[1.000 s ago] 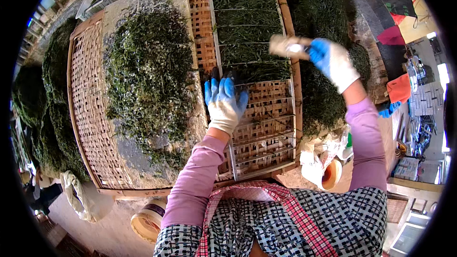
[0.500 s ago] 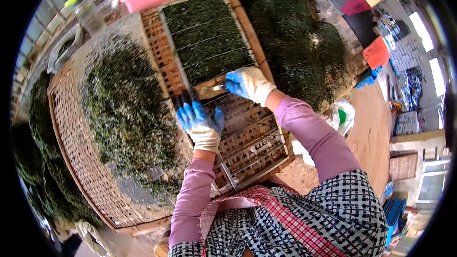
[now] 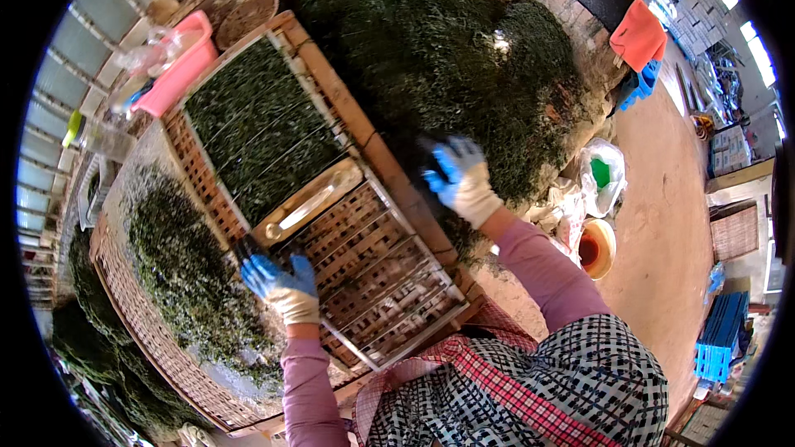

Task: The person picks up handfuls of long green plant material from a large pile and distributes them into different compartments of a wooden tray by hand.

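My left hand [image 3: 281, 285], in a blue-and-white glove with dark fingertips, has its fingers apart at the left end of a wooden block with a raised pale handle [image 3: 310, 205]. This block lies across a pale metal frame [image 3: 414, 234] strung with thin rods. Beyond it, the far half of the frame is filled with a flat layer of dark green leafy material [image 3: 257, 128]; woven slats show through the near half. My right hand [image 3: 465, 182], gloved alike, is open and empty beside a big dark green heap [image 3: 397, 58]. Its fingertips are blurred against the heap.
Left of the frame, another green heap [image 3: 186, 281] lies on a woven mat [image 3: 137, 314]. A pink basin [image 3: 178, 66] and a jar with a lime lid [image 3: 103, 139] stand at the far left. Right are a bucket [image 3: 603, 248] and a white plastic bag [image 3: 609, 170].
My right hand has let go of the wooden block and moved right to the heap's edge. My left hand stays by the block's left end. The whole view has turned and shifted.
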Demonstrator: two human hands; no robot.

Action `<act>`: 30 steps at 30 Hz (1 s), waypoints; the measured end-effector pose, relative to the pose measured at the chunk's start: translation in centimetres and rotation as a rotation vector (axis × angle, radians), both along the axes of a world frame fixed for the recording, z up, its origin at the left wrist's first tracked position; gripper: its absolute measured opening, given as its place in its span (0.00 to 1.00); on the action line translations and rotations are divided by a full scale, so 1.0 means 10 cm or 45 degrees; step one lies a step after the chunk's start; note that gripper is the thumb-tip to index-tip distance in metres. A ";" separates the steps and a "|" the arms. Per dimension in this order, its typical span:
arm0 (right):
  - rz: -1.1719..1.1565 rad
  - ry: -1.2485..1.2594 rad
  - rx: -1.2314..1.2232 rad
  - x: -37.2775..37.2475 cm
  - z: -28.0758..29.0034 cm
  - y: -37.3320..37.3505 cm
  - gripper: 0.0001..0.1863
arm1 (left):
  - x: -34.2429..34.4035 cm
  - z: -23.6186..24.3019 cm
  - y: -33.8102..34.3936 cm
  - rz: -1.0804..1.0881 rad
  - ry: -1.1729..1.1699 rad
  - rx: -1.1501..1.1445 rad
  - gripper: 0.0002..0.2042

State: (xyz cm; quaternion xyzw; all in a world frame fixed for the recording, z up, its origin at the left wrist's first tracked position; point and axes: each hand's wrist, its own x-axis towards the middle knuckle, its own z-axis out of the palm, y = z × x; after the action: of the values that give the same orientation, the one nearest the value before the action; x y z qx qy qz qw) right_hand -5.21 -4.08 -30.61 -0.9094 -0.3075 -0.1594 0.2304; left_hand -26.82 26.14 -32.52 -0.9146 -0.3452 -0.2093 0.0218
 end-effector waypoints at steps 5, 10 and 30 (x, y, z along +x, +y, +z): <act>-0.571 0.212 -0.493 0.87 -0.26 -1.31 0.37 | 0.05 0.09 -0.09 -0.074 -0.086 0.294 0.33; -0.548 0.856 -0.329 1.64 0.00 -1.26 0.53 | 0.07 0.03 -0.06 -0.100 -0.017 0.334 0.32; 0.756 0.252 1.179 2.28 2.68 -1.40 0.25 | 0.08 0.14 -0.15 -0.160 -0.103 0.377 0.28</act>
State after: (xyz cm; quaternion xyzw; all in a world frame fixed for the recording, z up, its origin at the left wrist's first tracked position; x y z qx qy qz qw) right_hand 17.57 -18.10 -3.85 -0.5981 -0.4250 -0.1202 0.6687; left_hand -26.05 24.63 -31.14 -0.9120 -0.2533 -0.2956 0.1292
